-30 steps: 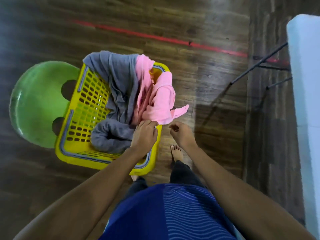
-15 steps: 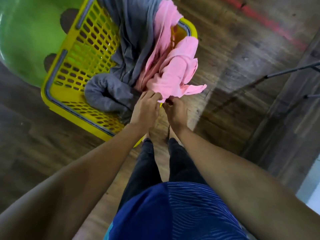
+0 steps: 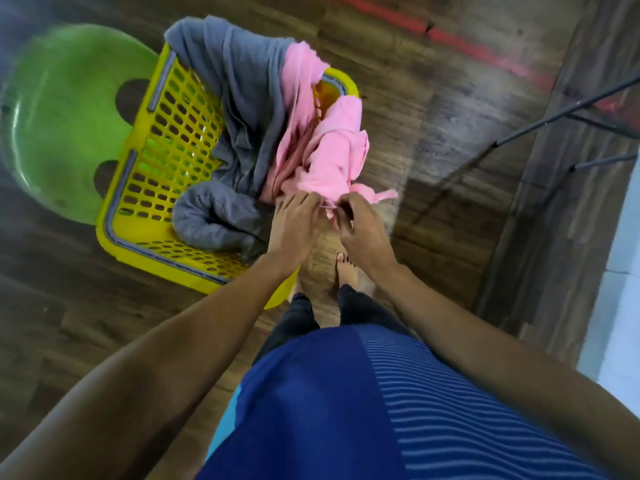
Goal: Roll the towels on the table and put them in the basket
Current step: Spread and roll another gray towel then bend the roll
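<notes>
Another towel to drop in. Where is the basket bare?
Inside the basket, bare mesh lies between its left wall and the grey towel. Right side is crowded: pink towel spills over the rim, left hand and right hand on it.

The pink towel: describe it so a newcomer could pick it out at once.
Find the yellow basket by the green stool. Two towels spill over its rim. The pink towel lies right of the grey towel, and the left hand and right hand pinch its near edge.

Right hand now pinches pink towel edge.
</notes>
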Demonstrator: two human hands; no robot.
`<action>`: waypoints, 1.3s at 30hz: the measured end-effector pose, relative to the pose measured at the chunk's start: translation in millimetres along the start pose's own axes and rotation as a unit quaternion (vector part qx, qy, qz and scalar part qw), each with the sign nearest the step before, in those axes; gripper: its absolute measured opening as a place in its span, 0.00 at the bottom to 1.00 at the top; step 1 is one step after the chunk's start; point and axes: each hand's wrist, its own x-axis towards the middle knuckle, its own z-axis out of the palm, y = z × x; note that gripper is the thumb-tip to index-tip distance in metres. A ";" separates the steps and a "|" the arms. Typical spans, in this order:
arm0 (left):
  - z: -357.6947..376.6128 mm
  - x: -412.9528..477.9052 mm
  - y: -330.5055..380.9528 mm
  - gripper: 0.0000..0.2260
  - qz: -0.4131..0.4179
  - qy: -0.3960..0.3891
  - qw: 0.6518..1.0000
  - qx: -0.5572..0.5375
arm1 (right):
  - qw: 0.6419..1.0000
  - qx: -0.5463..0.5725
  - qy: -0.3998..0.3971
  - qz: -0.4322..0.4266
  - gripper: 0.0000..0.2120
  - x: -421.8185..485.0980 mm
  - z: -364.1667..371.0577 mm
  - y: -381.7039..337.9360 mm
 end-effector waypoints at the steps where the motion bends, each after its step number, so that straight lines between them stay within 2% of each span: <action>1: -4.5 1.4 2.8 0.10 -0.001 -0.002 1.000 -0.016 | 1.000 -0.006 -0.005 0.003 0.05 1.5 -4.8 -3.6; 6: -30.9 17.7 12.6 0.07 0.005 -0.004 0.997 -0.074 | 0.999 -0.023 -0.034 -0.016 0.07 17.5 -33.4 -16.2; 9: -48.7 30.4 25.6 0.04 0.029 0.012 0.994 -0.104 | 0.995 -0.054 -0.060 -0.058 0.09 31.7 -49.5 -25.0; 13: -72.2 46.9 47.5 0.01 0.052 0.020 0.987 -0.149 | 0.997 0.011 -0.059 -0.051 0.12 55.6 -81.9 -44.2; 16: -82.7 51.1 60.1 0.03 0.076 0.042 0.986 -0.145 | 0.996 0.029 -0.055 -0.069 0.13 68.7 -108.3 -59.1; 19: -98.3 62.6 72.5 0.08 0.061 0.062 0.987 -0.136 | 0.994 0.055 -0.052 -0.081 0.12 74.5 -128.6 -71.4; 22: -123.9 77.1 92.3 0.04 0.081 0.051 0.980 -0.173 | 0.990 0.102 -0.038 -0.087 0.12 78.0 -145.7 -83.8; 25: -141.2 90.1 105.5 0.04 0.084 0.023 0.986 -0.140 | 0.989 0.107 -0.036 -0.099 0.11 81.4 -154.9 -94.7; 28: -148.8 103.5 110.9 0.05 0.046 -0.018 0.989 -0.136 | 0.989 0.113 -0.024 -0.091 0.11 82.5 -157.6 -95.7; 34: -148.0 111.9 120.9 0.08 -0.029 -0.070 0.965 -0.250 | 0.989 0.121 0.005 -0.085 0.11 87.3 -163.9 -97.4; 39: -149.4 106.1 123.4 0.11 0.016 -0.067 0.956 -0.284 | 0.987 0.134 0.028 -0.082 0.06 89.0 -172.6 -102.8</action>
